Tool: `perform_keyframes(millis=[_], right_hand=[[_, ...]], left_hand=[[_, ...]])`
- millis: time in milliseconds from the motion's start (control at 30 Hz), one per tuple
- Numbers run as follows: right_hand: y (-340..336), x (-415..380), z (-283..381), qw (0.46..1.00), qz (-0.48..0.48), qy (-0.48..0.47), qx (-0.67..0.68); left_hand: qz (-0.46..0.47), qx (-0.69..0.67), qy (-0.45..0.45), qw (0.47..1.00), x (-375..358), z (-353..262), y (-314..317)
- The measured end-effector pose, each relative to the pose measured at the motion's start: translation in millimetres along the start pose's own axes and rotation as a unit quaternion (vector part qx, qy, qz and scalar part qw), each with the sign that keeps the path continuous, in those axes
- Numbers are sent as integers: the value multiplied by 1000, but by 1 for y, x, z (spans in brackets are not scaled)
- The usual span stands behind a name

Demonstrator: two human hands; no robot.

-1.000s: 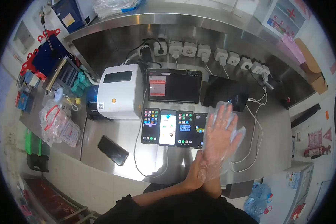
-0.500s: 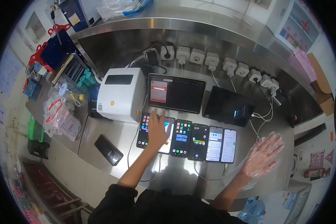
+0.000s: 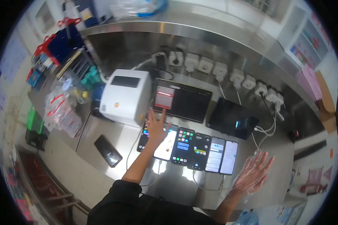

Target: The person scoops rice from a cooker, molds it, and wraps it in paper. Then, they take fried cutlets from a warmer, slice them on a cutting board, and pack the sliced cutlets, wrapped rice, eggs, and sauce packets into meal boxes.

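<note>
My left hand (image 3: pixel 156 129), bare, has its fingers spread over the two leftmost phones of a row. Its fingertips overlap the lower left edge of a lit tablet (image 3: pixel 193 103), which shows a red panel. Beneath the hand are a mostly covered phone (image 3: pixel 141 142) and a bright-screened phone (image 3: pixel 164 150). Rightward along the row lie a dark-screened phone (image 3: pixel 183 150), another dark one (image 3: pixel 199 152) and two white-screened phones, one (image 3: pixel 215 155) beside the other (image 3: pixel 229 157). My right hand (image 3: pixel 252 174), in a clear plastic glove, is held open right of the row, fingers stretched out.
A white label printer (image 3: pixel 129 80) stands left of the tablet, and a second, dark tablet (image 3: pixel 229 116) lies to the right. One separate phone (image 3: pixel 108 150) rests at the left. White plug sockets (image 3: pixel 205 65) line the back wall, with cables trailing down. Plastic bags (image 3: pixel 64 116) sit far left.
The view has shifted a little, so the table things appear lower. My left hand's fingers have spread and reach onto the tablet's edge. My gloved right hand stays open and appears lower and further left.
</note>
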State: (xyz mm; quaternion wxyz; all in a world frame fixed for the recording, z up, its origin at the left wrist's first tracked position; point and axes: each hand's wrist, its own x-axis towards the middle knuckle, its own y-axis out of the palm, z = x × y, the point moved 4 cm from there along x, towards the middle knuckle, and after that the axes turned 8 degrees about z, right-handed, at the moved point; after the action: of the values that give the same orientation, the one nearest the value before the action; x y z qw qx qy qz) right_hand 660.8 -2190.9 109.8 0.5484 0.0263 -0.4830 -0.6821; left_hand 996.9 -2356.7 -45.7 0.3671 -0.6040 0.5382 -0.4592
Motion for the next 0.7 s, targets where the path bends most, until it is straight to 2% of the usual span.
perform_keyframes(millis=[67,100,167,200,233,267,333,400,467,500,533,600,667,700], right_hand=[[13,-8,-15,996,-15,50,-77],[17,-14,-25,992,6,79,-97],[12,-29,-53,975,72,146,-151],[18,-34,-77,944,82,160,-277],[137,-57,-69,919,154,17,-364],[133,-70,-92,887,198,48,-414],[128,-97,-154,821,343,122,-440],[154,-145,-217,753,474,147,-431],[193,-209,-280,709,560,170,-394],[231,-251,-301,752,520,247,-320],[267,-299,-316,778,476,328,-247],[304,-409,-340,786,356,493,-115],[394,-503,-305,720,414,541,-134],[435,-545,-285,682,451,556,-151]], left_hand=[[-11,-36,68,997,-27,-3,-13],[77,-150,48,985,-48,6,-4],[19,-243,162,956,-103,6,-39],[35,-218,191,956,-131,9,-49],[40,-235,233,943,-164,20,-72],[47,-251,274,927,-195,31,-94],[-37,-176,321,930,-279,75,-128],[5,-156,180,971,-366,132,-136],[12,-185,30,982,-458,187,-142],[-18,-175,-65,982,-510,209,-157],[-48,-170,-159,971,-564,222,-167],[-133,-147,-285,938,-671,243,-179],[-241,-74,-443,860,-780,244,-196],[-303,-47,-494,814,-831,238,-200]])
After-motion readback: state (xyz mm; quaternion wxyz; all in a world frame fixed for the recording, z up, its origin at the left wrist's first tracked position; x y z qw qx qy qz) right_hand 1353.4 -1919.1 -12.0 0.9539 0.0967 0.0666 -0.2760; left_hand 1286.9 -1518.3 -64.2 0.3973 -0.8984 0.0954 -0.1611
